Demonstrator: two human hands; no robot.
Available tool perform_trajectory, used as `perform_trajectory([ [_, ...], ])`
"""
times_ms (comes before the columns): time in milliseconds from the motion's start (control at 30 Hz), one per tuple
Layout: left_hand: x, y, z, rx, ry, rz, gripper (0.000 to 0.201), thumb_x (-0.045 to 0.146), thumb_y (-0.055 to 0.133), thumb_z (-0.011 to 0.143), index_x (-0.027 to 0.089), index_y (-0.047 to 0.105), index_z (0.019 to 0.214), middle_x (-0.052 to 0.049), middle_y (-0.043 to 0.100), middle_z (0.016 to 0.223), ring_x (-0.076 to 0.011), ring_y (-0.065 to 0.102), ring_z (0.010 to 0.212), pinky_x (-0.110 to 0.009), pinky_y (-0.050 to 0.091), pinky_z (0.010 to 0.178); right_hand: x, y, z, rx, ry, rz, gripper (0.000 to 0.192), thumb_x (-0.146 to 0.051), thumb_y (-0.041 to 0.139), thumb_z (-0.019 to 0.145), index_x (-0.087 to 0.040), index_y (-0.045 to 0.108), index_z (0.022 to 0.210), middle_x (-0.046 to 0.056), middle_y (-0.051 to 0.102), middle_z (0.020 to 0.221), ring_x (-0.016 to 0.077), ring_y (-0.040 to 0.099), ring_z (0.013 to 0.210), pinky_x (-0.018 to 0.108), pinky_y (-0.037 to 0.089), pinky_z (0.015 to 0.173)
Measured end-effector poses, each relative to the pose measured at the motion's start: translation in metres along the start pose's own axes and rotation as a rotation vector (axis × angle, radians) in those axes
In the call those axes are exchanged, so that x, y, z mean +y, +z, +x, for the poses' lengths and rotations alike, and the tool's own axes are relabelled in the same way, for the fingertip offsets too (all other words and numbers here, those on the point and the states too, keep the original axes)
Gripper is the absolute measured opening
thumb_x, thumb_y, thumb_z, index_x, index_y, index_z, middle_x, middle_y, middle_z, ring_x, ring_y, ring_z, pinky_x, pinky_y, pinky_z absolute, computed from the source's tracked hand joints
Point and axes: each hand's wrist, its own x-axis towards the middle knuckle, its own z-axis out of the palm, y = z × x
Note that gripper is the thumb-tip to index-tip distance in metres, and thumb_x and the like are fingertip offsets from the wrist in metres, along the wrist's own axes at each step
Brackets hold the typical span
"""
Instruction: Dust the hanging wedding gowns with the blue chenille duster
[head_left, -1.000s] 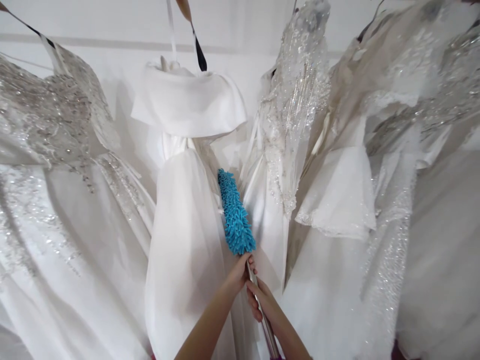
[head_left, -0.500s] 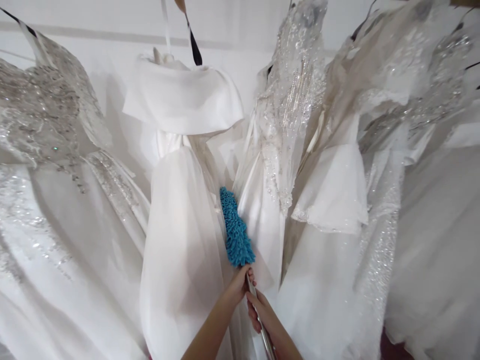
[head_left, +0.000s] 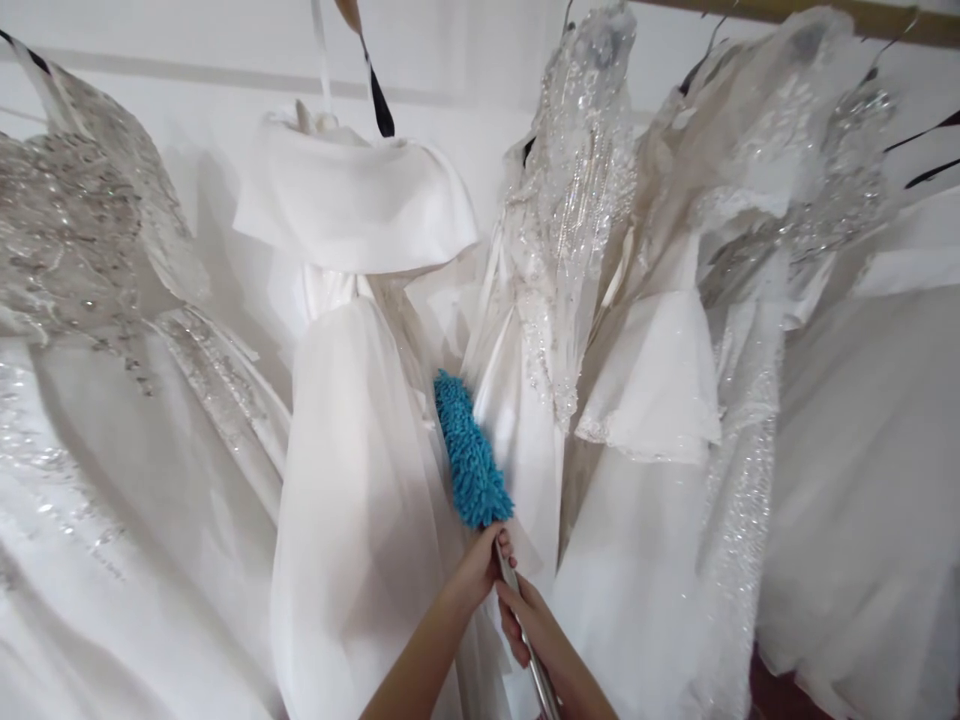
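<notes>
A duster with a fluffy blue head (head_left: 472, 450) and a slim metal handle (head_left: 538, 672) is held in both my hands. My left hand (head_left: 486, 562) is closed around the handle just under the blue head. Lower down, my right hand (head_left: 521, 618) wraps the same handle. The blue head tilts up and to the left, between a plain white dress with a folded collar (head_left: 360, 200) and a beaded white dress (head_left: 551, 300). Whether the fibres touch the fabric, I cannot tell.
More white gowns hang on both sides: a sequined one (head_left: 82, 230) at the left, a peplum dress (head_left: 652, 380) and a full-skirted gown (head_left: 870, 430) to the right. A wooden rail (head_left: 840, 22) runs along the top right, before a white wall (head_left: 465, 60).
The view has shifted slightly to the right, so the gowns sit further left and more of the rail shows. Both hands keep their grip on the duster, which has barely moved in view.
</notes>
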Motion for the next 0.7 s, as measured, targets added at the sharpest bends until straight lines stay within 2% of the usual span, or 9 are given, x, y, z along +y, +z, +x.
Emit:
perform_trajectory([
  [100, 0.029, 0.025, -0.010, -0.088, 0.079, 0.038, 0.047, 0.049, 0.079, 0.064, 0.023, 0.040, 0.057, 0.010, 0.036, 0.045, -0.0069, 0.040, 0.045, -0.023, 0.038, 0.055, -0.036, 0.001, -0.007, 0.000, -0.083, 0.036, 0.063, -0.074, 0.066, 0.069, -0.020, 0.053, 0.098, -0.015, 0.044, 0.038, 0.0074, 0.033, 0.023, 0.019, 0.025, 0.025],
  [200, 0.059, 0.052, -0.019, -0.193, 0.154, 0.048, 0.048, 0.050, 0.082, 0.060, 0.023, 0.043, 0.062, 0.010, 0.038, 0.050, -0.0066, 0.039, 0.046, -0.023, 0.040, 0.056, -0.070, 0.001, -0.010, -0.017, -0.190, 0.094, 0.064, -0.070, 0.067, 0.074, -0.020, 0.052, 0.111, -0.016, 0.044, 0.040, 0.0075, 0.034, 0.023, 0.018, 0.024, 0.025],
  [300, 0.082, 0.072, -0.025, -0.251, 0.192, 0.065, 0.049, 0.048, 0.084, 0.060, 0.023, 0.043, 0.065, 0.011, 0.038, 0.053, -0.0057, 0.037, 0.047, -0.023, 0.041, 0.056, -0.099, 0.001, -0.013, -0.035, -0.240, 0.125, 0.060, -0.069, 0.070, 0.072, -0.020, 0.052, 0.103, -0.017, 0.043, 0.040, 0.0062, 0.031, 0.022, 0.017, 0.022, 0.024],
  [367, 0.088, 0.079, -0.026, -0.261, 0.212, 0.059, 0.049, 0.047, 0.085, 0.061, 0.023, 0.042, 0.066, 0.011, 0.038, 0.054, -0.0054, 0.036, 0.047, -0.022, 0.040, 0.055, -0.110, 0.001, -0.014, -0.054, -0.251, 0.141, 0.059, -0.069, 0.073, 0.069, -0.022, 0.050, 0.096, -0.016, 0.044, 0.040, 0.0056, 0.031, 0.022, 0.017, 0.023, 0.024],
  [500, 0.080, 0.076, -0.017, -0.219, 0.174, 0.064, 0.048, 0.048, 0.083, 0.062, 0.023, 0.041, 0.063, 0.011, 0.036, 0.052, -0.0051, 0.035, 0.046, -0.021, 0.040, 0.054, -0.109, -0.001, -0.012, -0.064, -0.205, 0.167, 0.060, -0.070, 0.075, 0.066, -0.023, 0.049, 0.091, -0.017, 0.043, 0.039, 0.0055, 0.031, 0.022, 0.017, 0.024, 0.024],
  [700, 0.043, 0.048, 0.007, -0.121, 0.071, 0.044, 0.048, 0.049, 0.080, 0.064, 0.023, 0.039, 0.058, 0.012, 0.032, 0.047, -0.0054, 0.032, 0.043, -0.021, 0.038, 0.053, -0.065, -0.006, -0.001, -0.035, -0.135, 0.192, 0.062, -0.068, 0.075, 0.068, -0.021, 0.051, 0.101, -0.016, 0.045, 0.038, 0.0062, 0.032, 0.022, 0.017, 0.027, 0.024],
])
